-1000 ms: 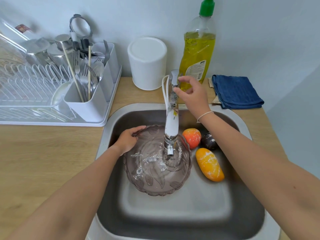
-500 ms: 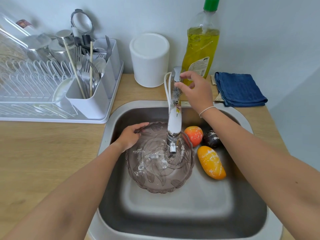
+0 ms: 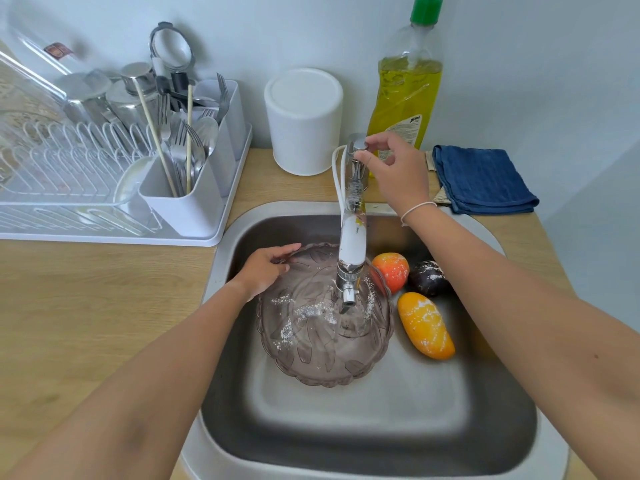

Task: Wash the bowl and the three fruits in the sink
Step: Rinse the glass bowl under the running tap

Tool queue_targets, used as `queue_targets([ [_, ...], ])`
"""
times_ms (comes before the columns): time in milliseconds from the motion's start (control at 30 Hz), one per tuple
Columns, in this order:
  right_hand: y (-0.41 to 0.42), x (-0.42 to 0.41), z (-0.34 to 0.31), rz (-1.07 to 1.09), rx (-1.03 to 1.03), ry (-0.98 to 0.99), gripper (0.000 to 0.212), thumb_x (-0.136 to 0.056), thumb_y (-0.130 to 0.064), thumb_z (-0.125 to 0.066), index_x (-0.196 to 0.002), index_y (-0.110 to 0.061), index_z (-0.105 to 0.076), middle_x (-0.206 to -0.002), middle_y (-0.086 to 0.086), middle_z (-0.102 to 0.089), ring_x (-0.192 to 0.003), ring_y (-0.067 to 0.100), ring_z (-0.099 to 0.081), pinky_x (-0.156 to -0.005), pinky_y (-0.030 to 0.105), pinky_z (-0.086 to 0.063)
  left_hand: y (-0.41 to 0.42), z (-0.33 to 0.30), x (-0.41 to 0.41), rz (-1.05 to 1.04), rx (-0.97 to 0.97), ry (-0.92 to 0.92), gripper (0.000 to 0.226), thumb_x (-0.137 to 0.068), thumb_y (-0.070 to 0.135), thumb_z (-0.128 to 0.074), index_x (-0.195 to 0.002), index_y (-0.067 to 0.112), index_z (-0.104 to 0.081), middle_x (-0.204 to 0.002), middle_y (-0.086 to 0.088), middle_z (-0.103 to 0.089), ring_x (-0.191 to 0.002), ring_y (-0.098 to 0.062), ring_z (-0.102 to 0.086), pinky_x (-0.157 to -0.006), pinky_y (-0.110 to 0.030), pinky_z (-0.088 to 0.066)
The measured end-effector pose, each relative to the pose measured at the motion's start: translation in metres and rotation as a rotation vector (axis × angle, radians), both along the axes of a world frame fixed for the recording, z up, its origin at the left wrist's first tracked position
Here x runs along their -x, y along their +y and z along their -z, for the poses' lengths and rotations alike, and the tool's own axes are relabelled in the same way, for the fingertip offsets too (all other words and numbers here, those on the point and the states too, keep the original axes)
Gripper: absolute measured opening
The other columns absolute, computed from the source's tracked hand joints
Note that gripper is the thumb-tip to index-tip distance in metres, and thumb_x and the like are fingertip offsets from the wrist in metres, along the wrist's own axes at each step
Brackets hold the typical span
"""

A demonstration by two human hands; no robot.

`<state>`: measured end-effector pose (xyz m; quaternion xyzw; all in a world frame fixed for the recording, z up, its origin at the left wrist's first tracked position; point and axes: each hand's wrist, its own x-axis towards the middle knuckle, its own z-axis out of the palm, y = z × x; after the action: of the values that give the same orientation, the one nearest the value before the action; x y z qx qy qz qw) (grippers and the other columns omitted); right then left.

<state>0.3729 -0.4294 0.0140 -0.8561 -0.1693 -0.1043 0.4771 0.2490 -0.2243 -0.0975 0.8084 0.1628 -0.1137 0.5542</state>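
Sink (image 3: 485,427), set into the worktop's near edge, holds the bowl (image 3: 322,355) at centre under the tap (image 3: 351,244); three powder-flecked fruits (image 3: 425,325) lie by its right wall. Step: starting water; rinsing follows. Left hand (image 3: 265,268) grips the bowl's rim; right hand (image 3: 394,168) pinches the tap knob.

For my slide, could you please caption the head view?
Left hand steadies bowl while right hand pinches tap knob.

Bright, even daylight; wide-angle edge warp
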Motion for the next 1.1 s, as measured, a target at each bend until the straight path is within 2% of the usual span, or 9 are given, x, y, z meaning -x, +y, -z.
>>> queue_targets([
  [400, -0.005, 0.018, 0.007, 0.047, -0.171, 0.118, 0.028, -0.086, -0.033, -0.059, -0.110, -0.018, -0.059, -0.096, -0.013, -0.060, -0.097, 0.005, -0.054, -0.076, 0.012, -0.041, -0.001, -0.008, 0.006, -0.020, 0.045, 0.009, 0.047, -0.089, -0.011, -0.048, -0.128, 0.013, -0.055, -0.126, 0.003, -0.056, -0.118, -0.009, -0.049, -0.105, -0.024, -0.035],
  [500, -0.015, 0.052, 0.034, 0.039, -0.233, 0.214, 0.019, -0.089, -0.031, -0.055, -0.106, -0.023, -0.058, -0.093, -0.016, -0.058, -0.089, 0.008, -0.056, -0.080, 0.027, -0.048, -0.001, -0.008, 0.008, -0.039, 0.062, 0.002, 0.046, -0.090, -0.010, -0.047, -0.128, 0.014, -0.056, -0.123, 0.004, -0.057, -0.114, -0.008, -0.050, -0.096, -0.019, -0.041],
  [600, -0.024, 0.098, 0.075, 0.020, -0.245, 0.306, 0.010, -0.090, -0.021, -0.054, -0.099, -0.024, -0.060, -0.087, -0.011, -0.061, -0.074, 0.002, -0.054, -0.071, 0.020, -0.046, -0.003, -0.007, 0.010, -0.071, 0.096, -0.003, 0.046, -0.090, -0.010, -0.046, -0.128, 0.014, -0.056, -0.121, 0.000, -0.059, -0.109, -0.011, -0.054, -0.089, -0.019, -0.044],
  [700, -0.030, 0.141, 0.114, -0.119, -0.030, 0.363, 0.015, -0.088, -0.028, -0.049, -0.094, -0.026, -0.063, -0.087, -0.013, -0.059, -0.079, -0.005, -0.052, -0.076, 0.023, -0.044, -0.002, -0.006, 0.013, -0.081, 0.113, 0.004, 0.046, -0.090, -0.011, -0.045, -0.128, 0.015, -0.056, -0.115, -0.004, -0.063, -0.105, -0.013, -0.055, -0.093, -0.028, -0.042],
  [767, -0.032, 0.156, 0.135, -0.279, 0.283, 0.296, 0.024, -0.086, -0.033, -0.045, -0.094, -0.019, -0.063, -0.097, 0.000, -0.064, -0.093, 0.007, -0.056, -0.087, 0.035, -0.045, -0.001, -0.007, 0.014, -0.082, 0.103, 0.010, 0.046, -0.091, -0.010, -0.046, -0.128, 0.016, -0.056, -0.112, -0.004, -0.064, -0.099, -0.012, -0.054, -0.083, -0.026, -0.043],
  [867, -0.031, 0.152, 0.155, -0.361, 0.802, 0.032, 0.040, -0.070, -0.036, -0.071, -0.100, -0.009, -0.064, -0.112, 0.013, -0.067, -0.111, 0.032, -0.060, -0.094, 0.052, -0.045, 0.002, -0.008, 0.017, -0.073, 0.066, -0.001, 0.047, -0.091, -0.009, -0.046, -0.127, 0.020, -0.056, -0.109, -0.003, -0.064, -0.089, -0.004, -0.056, -0.069, -0.016, -0.041],
  [967, -0.026, 0.136, 0.150, -0.337, 1.087, -0.085, 0.066, -0.062, -0.045, -0.078, -0.111, -0.003, -0.065, -0.128, 0.015, -0.058, -0.122, 0.032, -0.053, -0.102, 0.047, -0.038, 0.005, -0.007, 0.016, -0.050, 0.040, -0.027, 0.050, -0.090, -0.008, -0.047, -0.118, 0.032, -0.060, -0.107, -0.001, -0.067, -0.092, -0.015, -0.050, -0.071, -0.020, -0.037],
  [1033, -0.029, 0.135, 0.153, -0.361, 1.239, -0.124, 0.077, -0.087, -0.049, -0.050, -0.140, 0.001, -0.024, -0.152, 0.012, -0.015, -0.142, 0.031, -0.021, -0.114, 0.042, -0.005, 0.006, -0.007, 0.014, -0.038, 0.027, -0.041, 0.054, -0.090, -0.008, -0.047, -0.109, 0.042, -0.062, -0.104, 0.003, -0.068, -0.090, -0.019, -0.045, -0.069, -0.021, -0.035],
  [1100, -0.026, 0.144, 0.160, -0.401, 1.276, -0.007, 0.070, -0.096, -0.048, -0.018, -0.143, -0.002, 0.006, -0.150, 0.005, 0.014, -0.145, 0.029, 0.005, -0.109, 0.041, 0.018, 0.006, -0.006, 0.013, -0.040, 0.011, -0.057, 0.055, -0.090, -0.007, -0.047, -0.110, 0.041, -0.061, -0.103, 0.003, -0.068, -0.085, -0.020, -0.042, -0.063, -0.018, -0.035],
])
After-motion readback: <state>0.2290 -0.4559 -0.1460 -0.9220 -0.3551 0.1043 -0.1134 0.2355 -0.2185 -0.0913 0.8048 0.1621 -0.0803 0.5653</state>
